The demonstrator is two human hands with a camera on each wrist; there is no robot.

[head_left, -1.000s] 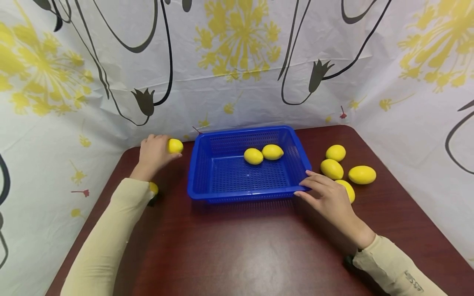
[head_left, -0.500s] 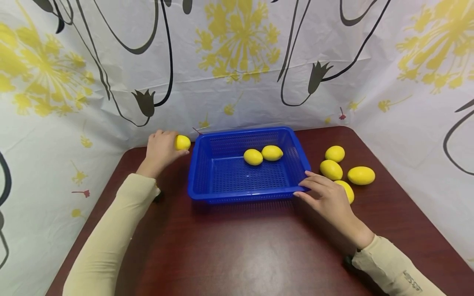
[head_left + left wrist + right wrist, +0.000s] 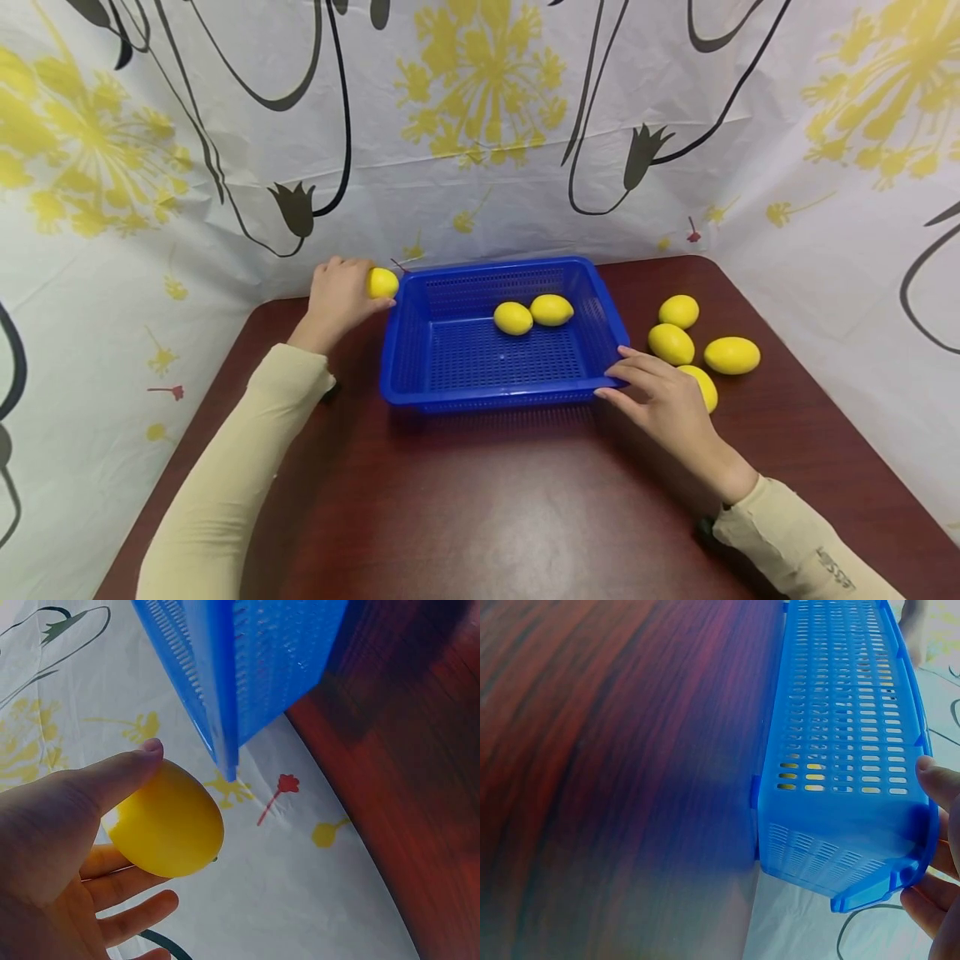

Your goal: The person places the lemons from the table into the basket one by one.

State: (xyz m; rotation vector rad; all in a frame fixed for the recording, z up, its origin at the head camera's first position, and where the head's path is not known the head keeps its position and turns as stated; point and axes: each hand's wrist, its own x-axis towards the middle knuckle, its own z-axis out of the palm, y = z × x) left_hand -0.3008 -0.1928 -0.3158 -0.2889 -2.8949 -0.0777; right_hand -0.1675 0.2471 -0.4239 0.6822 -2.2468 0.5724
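My left hand (image 3: 337,300) pinches a yellow lemon (image 3: 382,283) between thumb and fingers, level with the far left corner of the blue perforated basket (image 3: 498,392). In the left wrist view the lemon (image 3: 172,821) shows large beside the basket's rim (image 3: 214,690). At the basket's near right corner, my right hand (image 3: 663,396) grips the rim, thumb in front and fingers over the edge; the right wrist view shows the same corner of the basket (image 3: 840,825). Inside the basket two lemons lie side by side, one in the middle (image 3: 513,318) and one to its right (image 3: 552,310).
Several more lemons lie on the dark red-brown table (image 3: 450,508) right of the basket, among them one near the right edge (image 3: 732,355) and one partly behind my right hand (image 3: 701,385). A flower-patterned white sheet (image 3: 480,200) stands around the table's back and sides.
My left hand has moved right and slightly away, carrying the lemon from the table's left side to the basket's far left corner. The right hand stays on the rim.
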